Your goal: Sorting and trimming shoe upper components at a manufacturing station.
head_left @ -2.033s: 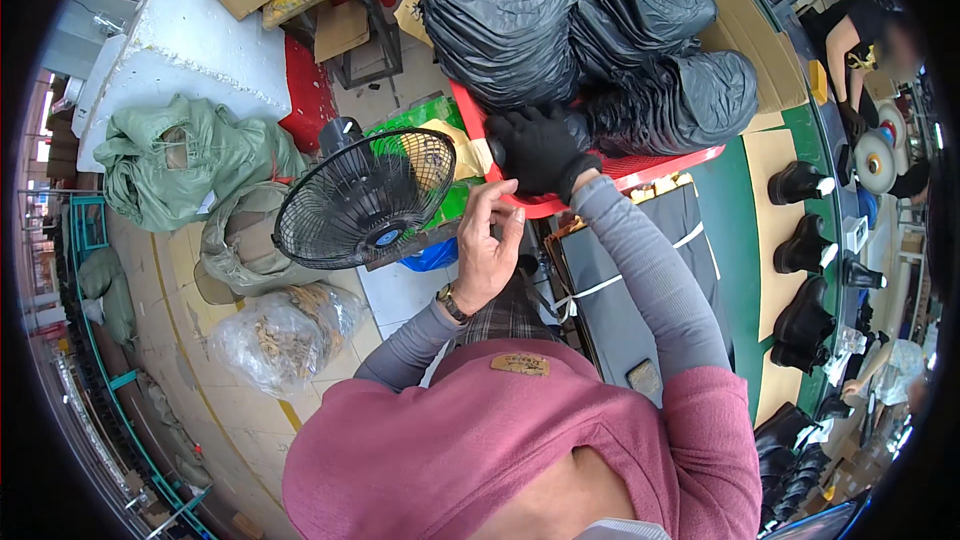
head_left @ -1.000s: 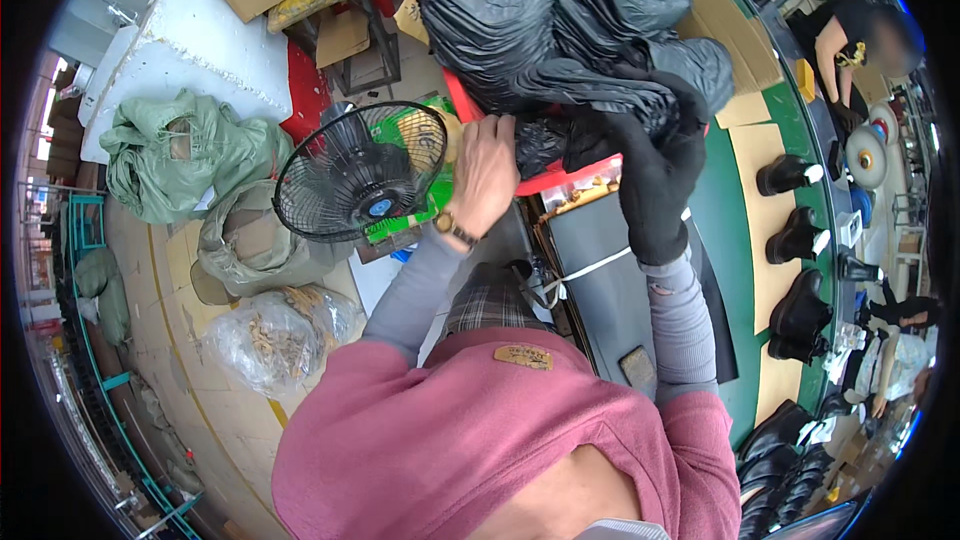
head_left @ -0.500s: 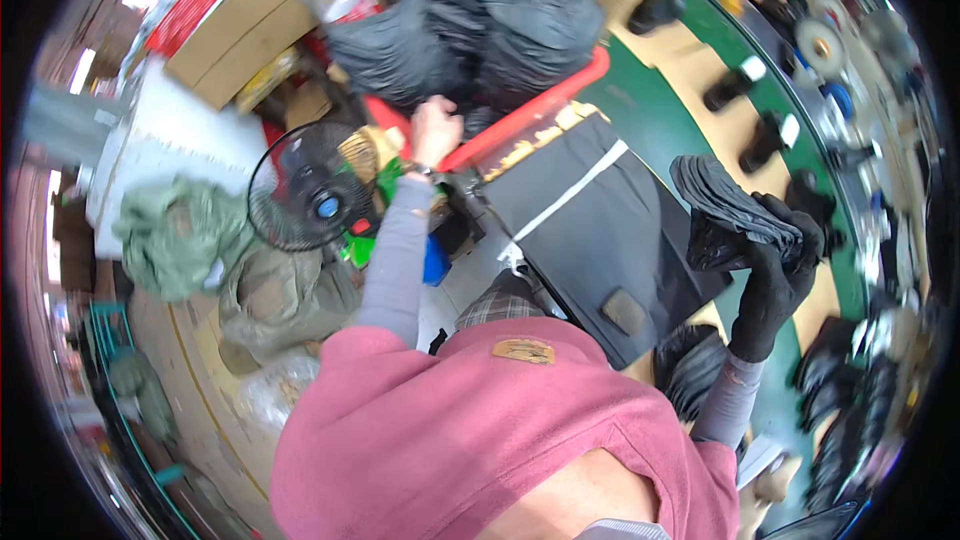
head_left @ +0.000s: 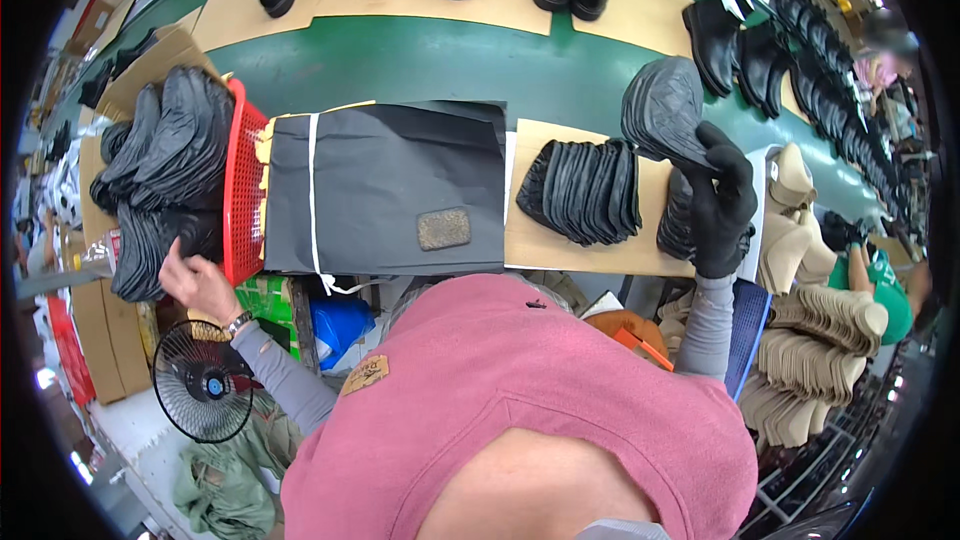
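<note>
A rounded bundle of thin black pieces (head_left: pixel 662 105), pinched at its near end by the black-gloved right hand (head_left: pixel 722 205), slants away-leftward over the far right corner of the tan cardboard sheet (head_left: pixel 550 254); the bare left hand (head_left: pixel 196 282), loosely parted, is well left of that sheet.

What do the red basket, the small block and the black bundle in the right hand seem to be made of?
Basket: apparently plastic, slightly glossy; its side is evenly perforated.
Block: perhaps abrasive stone or dense foam, matt; its surface is grainy.
Black bundle in the right hand: thin plastic or soft leather, unclear; soft sheen, fine wrinkles.
</note>
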{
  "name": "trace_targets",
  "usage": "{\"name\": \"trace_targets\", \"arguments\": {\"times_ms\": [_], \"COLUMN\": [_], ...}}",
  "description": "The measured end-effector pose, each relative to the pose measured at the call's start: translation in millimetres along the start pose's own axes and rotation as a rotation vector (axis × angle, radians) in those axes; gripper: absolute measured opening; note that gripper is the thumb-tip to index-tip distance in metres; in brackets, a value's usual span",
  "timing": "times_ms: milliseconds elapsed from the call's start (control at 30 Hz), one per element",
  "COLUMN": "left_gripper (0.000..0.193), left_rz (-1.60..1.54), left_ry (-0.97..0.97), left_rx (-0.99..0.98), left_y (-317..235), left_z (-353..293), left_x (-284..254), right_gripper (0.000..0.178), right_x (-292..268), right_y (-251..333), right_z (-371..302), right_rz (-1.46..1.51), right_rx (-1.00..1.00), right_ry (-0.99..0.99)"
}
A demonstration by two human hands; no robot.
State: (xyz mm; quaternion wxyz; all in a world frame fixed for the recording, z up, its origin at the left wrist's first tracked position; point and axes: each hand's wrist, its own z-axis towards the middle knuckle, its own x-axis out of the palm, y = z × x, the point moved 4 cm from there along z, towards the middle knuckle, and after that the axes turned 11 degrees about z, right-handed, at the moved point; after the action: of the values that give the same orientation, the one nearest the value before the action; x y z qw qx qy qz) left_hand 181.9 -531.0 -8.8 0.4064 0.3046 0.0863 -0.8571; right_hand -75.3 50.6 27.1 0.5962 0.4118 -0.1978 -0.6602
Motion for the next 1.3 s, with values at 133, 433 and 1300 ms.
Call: {"name": "trace_targets", "arguments": {"times_ms": [133,433,1300], "left_gripper": [0.033,0.038,0.081], "left_rz": [-0.144,-0.945,-2.158], "left_ry": [-0.192,-0.247,1.407], "left_rx": [-0.341,-0.504,-0.009], "left_y": [9.5,-15.5,-404.4], "left_z": [7.8,52.5,-87.0], "left_x": [-30.7,-68.8,-129.9], "right_gripper": [0.038,0.037,0.074], "right_x": [-44.6,-36.3,80.5], "right_y": [-45.9,-143.1,20.8], "right_z": [-58.9,-178.3,-38.9], "right_rz": [0.253,0.248,0.846], "right_rx": [0.22,0.542,0.483], "right_ry": [-0.305,-0.429,-0.249]}}
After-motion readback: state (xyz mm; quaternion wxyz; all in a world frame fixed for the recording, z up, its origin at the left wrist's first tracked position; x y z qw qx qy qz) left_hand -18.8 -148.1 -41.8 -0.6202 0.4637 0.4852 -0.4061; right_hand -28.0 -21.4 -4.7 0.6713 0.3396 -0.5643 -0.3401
